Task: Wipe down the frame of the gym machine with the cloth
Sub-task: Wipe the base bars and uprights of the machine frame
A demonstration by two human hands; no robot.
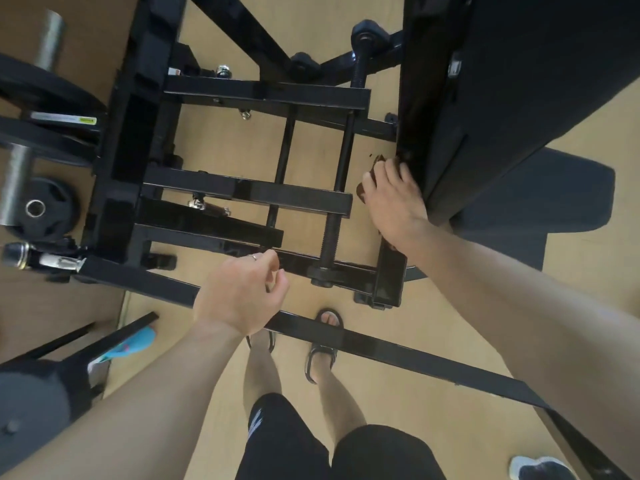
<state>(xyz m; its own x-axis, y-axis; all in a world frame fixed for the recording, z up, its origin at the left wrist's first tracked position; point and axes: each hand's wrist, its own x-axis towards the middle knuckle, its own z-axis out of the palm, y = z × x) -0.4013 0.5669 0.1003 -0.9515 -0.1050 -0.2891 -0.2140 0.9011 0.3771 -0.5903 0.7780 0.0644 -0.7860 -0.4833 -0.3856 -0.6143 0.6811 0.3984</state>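
right hand (393,199) presses brown cloth (367,183) against black frame (410,140); left hand (239,296) loosely curled, grip empty.

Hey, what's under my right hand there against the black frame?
A dark brown cloth sits under the right hand, pressed against the black upright frame. Only its edge shows past the fingers; the rest, and the patch of frame beneath it, is covered by the hand.
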